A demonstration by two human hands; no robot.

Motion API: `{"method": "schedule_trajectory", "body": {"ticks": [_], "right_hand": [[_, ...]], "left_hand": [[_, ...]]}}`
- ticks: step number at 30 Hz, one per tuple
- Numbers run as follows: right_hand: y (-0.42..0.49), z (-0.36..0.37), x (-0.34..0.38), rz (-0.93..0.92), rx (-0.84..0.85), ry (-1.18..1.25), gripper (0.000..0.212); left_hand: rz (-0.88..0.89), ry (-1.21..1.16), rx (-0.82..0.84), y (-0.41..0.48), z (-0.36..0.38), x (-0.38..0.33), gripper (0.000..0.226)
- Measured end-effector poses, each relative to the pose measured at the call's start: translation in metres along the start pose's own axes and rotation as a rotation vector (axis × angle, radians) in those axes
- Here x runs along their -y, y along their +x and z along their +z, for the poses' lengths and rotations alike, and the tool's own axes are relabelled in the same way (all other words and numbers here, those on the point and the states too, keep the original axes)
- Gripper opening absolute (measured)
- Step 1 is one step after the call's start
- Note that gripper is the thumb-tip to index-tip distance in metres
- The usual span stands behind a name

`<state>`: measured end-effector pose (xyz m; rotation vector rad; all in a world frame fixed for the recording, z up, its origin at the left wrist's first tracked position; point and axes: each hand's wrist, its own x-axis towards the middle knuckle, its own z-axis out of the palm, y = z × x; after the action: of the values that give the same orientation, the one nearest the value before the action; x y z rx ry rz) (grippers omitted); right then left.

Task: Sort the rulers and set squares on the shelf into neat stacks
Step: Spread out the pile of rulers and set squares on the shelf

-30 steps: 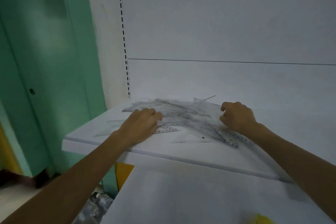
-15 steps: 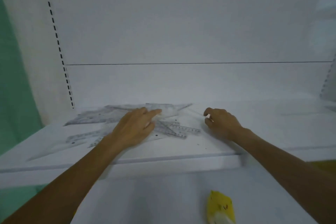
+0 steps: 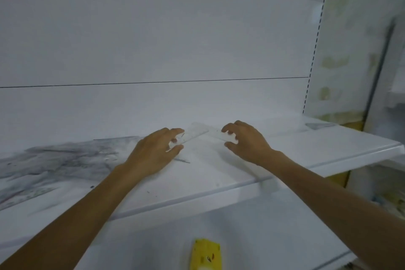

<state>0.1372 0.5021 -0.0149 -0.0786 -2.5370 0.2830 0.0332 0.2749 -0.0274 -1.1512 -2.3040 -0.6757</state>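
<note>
A loose heap of clear plastic rulers and set squares (image 3: 54, 162) lies on the left part of the white shelf (image 3: 219, 190). My left hand (image 3: 156, 151) and my right hand (image 3: 245, 141) are over the middle of the shelf. Between them they hold clear rulers (image 3: 200, 132), blurred by motion: my left hand pinches one end and my right hand grips the other between curled fingers and thumb. How many rulers they hold I cannot tell. One more clear set square (image 3: 320, 125) lies at the far right of the shelf.
A white back panel (image 3: 175, 50) rises behind the shelf, with slotted uprights at the right (image 3: 315, 39). A lower white shelf (image 3: 252, 237) carries a yellow object (image 3: 206, 255) near the bottom edge. Blurred goods fill the neighbouring bay on the right (image 3: 350, 61).
The view has swung right, so the heap now lies at the left. Both hands have moved off the heap toward the middle of the shelf and now hold clear rulers between them.
</note>
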Motion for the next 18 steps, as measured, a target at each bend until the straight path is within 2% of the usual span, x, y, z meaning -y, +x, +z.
{"method": "schedule_trajectory", "body": {"ticks": [5, 13, 18], "right_hand": [[0.009, -0.017, -0.06, -0.018, 0.061, -0.041, 0.044], [0.006, -0.039, -0.164, 0.05, 0.029, 0.002, 0.037], [-0.007, -0.05, -0.216, 0.109, -0.004, -0.053, 0.045]], "left_hand": [[-0.015, -0.031, 0.064, 0.025, 0.029, -0.04, 0.042], [-0.07, -0.002, 0.087, 0.063, 0.079, -0.1, 0.044], [-0.112, -0.062, 0.136, 0.081, 0.11, -0.131, 0.045]]}}
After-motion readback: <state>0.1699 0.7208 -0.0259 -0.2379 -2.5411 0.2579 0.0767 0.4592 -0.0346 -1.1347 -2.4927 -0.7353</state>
